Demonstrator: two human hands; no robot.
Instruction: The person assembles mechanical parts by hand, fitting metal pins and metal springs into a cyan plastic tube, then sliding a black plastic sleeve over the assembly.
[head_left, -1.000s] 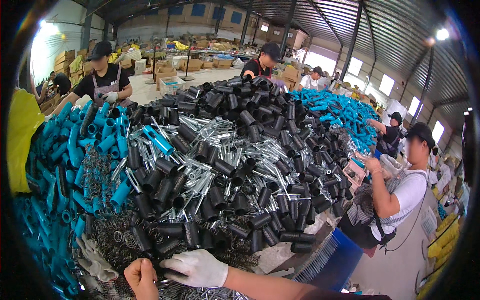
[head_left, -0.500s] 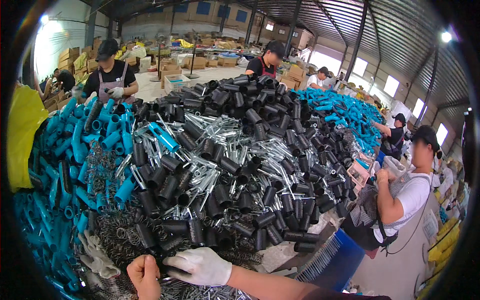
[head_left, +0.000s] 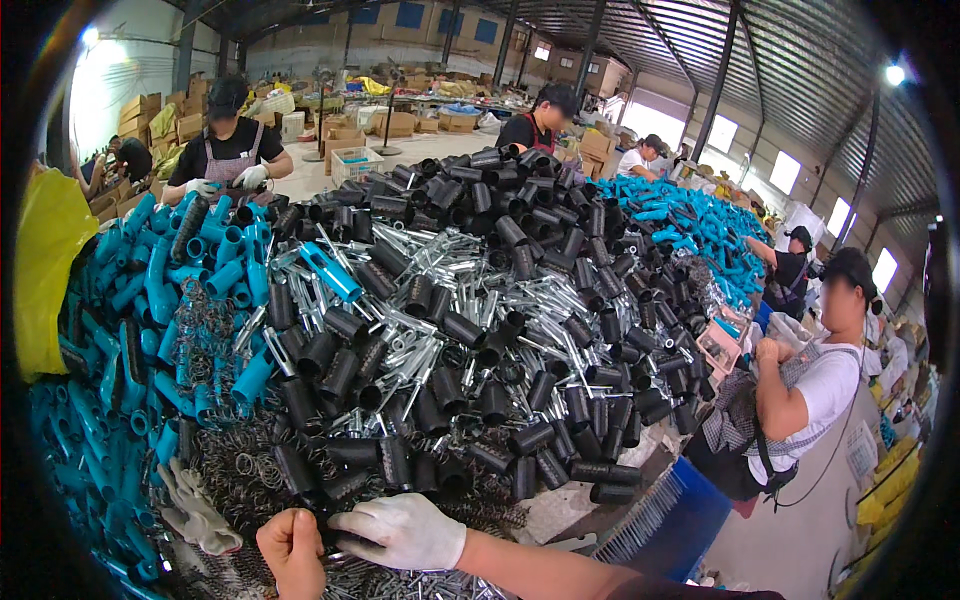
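Near the bottom edge, my bare left hand (head_left: 291,552) is closed, thumb against curled fingers. My right hand (head_left: 405,531), in a white glove, is closed close beside it. Something dark shows in the narrow gap between them, but the fingers hide what it is. Below my hands lies a layer of small metal pins (head_left: 400,583). Just beyond them are loose dark coil springs (head_left: 240,458) and black ribbed plastic sleeves (head_left: 393,463). Shiny metal rods (head_left: 405,358) lie among the sleeves higher up the heap.
Blue plastic tube handles (head_left: 105,400) are piled at left, by a yellow sack (head_left: 48,270). An empty pair of work gloves (head_left: 195,512) lies left of my hands. A blue bin (head_left: 675,530) with a row of pins stands at right. Several co-workers surround the heap.
My hands stay almost in place, still close together. The co-worker at far left has brought both hands down together; the co-worker at right has shifted their hands slightly.
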